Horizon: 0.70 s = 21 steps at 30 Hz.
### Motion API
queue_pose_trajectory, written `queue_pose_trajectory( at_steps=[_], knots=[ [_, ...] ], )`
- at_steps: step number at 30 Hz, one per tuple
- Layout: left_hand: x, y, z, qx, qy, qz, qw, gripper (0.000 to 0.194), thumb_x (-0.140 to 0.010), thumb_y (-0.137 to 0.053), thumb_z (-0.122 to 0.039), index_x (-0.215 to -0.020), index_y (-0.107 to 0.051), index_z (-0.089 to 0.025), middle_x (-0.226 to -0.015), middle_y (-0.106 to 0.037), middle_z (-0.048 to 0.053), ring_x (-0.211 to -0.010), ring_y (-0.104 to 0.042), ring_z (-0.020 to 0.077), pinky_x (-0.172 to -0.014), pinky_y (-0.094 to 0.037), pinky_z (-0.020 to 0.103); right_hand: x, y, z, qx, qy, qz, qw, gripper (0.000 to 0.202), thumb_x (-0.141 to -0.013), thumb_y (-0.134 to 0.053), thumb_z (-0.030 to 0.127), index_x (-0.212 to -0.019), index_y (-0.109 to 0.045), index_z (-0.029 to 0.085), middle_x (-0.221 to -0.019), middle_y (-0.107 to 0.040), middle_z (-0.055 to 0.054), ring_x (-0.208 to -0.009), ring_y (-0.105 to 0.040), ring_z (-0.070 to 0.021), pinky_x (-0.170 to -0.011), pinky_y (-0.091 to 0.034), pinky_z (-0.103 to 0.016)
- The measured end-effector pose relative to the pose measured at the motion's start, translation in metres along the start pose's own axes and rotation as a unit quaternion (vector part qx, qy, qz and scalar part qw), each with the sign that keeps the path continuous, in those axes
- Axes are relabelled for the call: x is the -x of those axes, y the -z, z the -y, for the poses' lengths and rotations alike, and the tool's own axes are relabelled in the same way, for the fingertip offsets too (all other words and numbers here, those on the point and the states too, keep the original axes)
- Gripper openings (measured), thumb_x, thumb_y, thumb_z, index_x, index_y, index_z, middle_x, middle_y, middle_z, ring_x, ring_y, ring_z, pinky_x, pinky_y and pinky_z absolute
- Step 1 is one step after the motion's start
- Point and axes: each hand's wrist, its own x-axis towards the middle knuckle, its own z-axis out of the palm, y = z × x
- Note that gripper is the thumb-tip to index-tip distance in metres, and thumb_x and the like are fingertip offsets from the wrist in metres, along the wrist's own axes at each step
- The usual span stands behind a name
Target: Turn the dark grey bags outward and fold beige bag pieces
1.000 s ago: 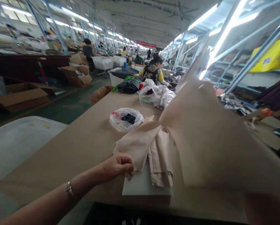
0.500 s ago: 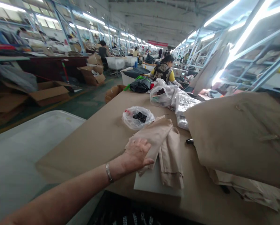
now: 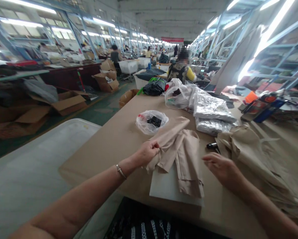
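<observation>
Beige trouser-like garment pieces (image 3: pixel 190 162) lie over a white sheet or board (image 3: pixel 163 186) on the brown-covered table. My left hand (image 3: pixel 149 153), with a bracelet at the wrist, pinches the edge of the left beige piece. My right hand (image 3: pixel 222 167) hovers right of the pieces, fingers loosely bent and apart from the cloth; nothing shows in them. A small black object (image 3: pixel 212 146) lies just beyond it. Beside it on the right is a crumpled pile of beige garments (image 3: pixel 260 162).
An open clear plastic bag (image 3: pixel 151 122) with black contents sits beyond the pieces. Silvery plastic-wrapped packs (image 3: pixel 213 113) lie farther right. A white bin (image 3: pixel 46 159) stands left of the table (image 3: pixel 101 146). A co-worker (image 3: pixel 181 69) is at the far end.
The large beige cloth raised at the right has come down onto the pile. My right hand has come into view. My left hand has gone from flat to pinching the cloth edge.
</observation>
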Motion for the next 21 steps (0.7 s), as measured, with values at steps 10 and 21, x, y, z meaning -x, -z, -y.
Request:
queue_pose_trajectory(
  at_steps=[10, 21],
  knots=[
    [-0.009, 0.034, -0.017, 0.504, 0.067, -0.003, 0.861, 0.031, -0.061, -0.074, -0.016, -0.084, -0.054, -0.014, -0.075, -0.061, 0.003, -0.065, -0.059, 0.0144, -0.061, -0.048, 0.024, -0.073, -0.097, 0.033, 0.054, 0.153, -0.256, 0.953, 0.051, -0.077, -0.062, 0.028, -0.122, -0.041, 0.016, -0.117, -0.049, -0.015, -0.110, -0.046, -0.0276, -0.091, -0.045, -0.046],
    [-0.006, 0.017, -0.026, 0.439, 0.111, 0.069, 0.889, 0.020, -0.062, -0.064, -0.016, -0.081, -0.063, -0.011, -0.075, -0.064, 0.009, -0.064, -0.060, 0.0181, -0.064, -0.050, 0.029, -0.078, -0.004, 0.060, 0.076, 0.170, 0.131, 0.974, 0.027, -0.090, -0.048, 0.033, -0.111, -0.061, 0.022, -0.104, -0.064, -0.005, -0.093, -0.058, -0.0194, -0.082, -0.042, -0.030]
  ],
)
